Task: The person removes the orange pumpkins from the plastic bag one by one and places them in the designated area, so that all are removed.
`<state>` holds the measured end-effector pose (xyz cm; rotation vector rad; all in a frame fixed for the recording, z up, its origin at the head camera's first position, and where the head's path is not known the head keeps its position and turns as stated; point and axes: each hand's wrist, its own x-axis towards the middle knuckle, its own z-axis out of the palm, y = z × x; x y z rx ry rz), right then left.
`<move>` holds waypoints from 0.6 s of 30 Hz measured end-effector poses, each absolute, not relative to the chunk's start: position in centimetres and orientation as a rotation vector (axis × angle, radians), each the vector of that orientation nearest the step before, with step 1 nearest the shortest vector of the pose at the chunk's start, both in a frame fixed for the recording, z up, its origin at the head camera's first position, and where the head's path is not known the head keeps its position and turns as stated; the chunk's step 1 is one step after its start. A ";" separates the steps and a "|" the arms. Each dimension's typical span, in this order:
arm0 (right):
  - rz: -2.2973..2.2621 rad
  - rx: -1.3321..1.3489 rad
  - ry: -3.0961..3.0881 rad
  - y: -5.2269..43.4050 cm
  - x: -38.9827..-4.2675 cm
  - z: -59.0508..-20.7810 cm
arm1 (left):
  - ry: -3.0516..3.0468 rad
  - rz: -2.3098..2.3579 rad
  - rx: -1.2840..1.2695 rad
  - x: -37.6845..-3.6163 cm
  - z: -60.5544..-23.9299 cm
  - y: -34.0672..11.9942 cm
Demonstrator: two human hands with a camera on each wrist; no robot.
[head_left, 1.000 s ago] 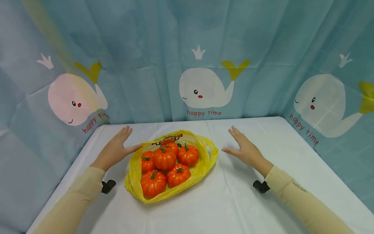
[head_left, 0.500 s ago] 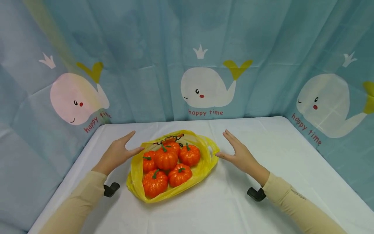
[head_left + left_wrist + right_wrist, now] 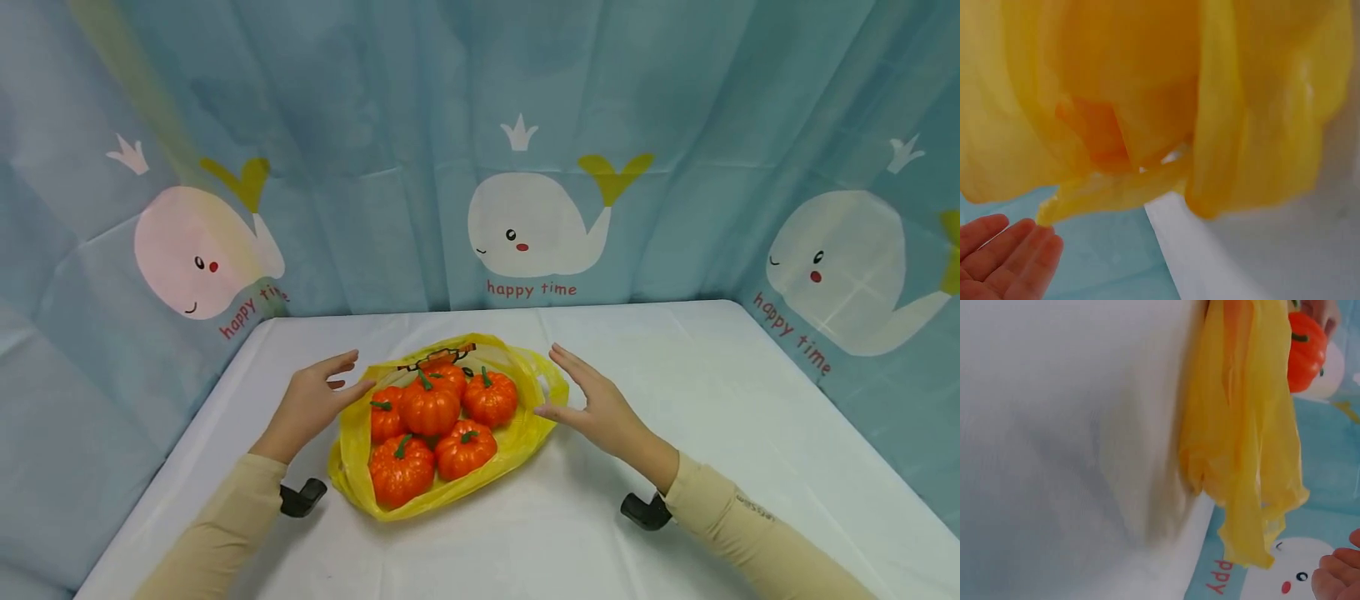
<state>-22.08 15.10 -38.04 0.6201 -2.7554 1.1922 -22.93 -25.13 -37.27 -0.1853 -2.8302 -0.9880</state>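
Observation:
A yellow plastic bag (image 3: 525,442) lies with its mouth facing up in the head view. Several small orange pumpkins (image 3: 430,407) with green stems sit inside it. My left hand (image 3: 309,408) is at the bag's left rim, fingers loosely bent and thumb tip at the edge. At the other side, my right hand (image 3: 611,417) has its fingers extended and thumb apart, overlapping the bag's right handle; whether it touches cannot be told. Neither hand holds anything. Yellow plastic (image 3: 1129,62) fills much of the left wrist view, with fingertips (image 3: 1050,250) just below its handle.
A white cloth covers the table (image 3: 720,400). Behind and at both sides hangs a blue curtain (image 3: 360,233) printed with whales. Black wrist cameras (image 3: 303,498) are worn beneath both wrists.
Both hands have come inward toward the bag, the right one moving left to its handle and the left one slightly right. The left fingers have bent a little more. Bag and pumpkins look unmoved.

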 end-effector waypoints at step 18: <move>1.417 0.717 -2.673 11.8 -21.4 -38.6 | -2.747 -1.115 -0.068 -22.3 -37.9 -24.1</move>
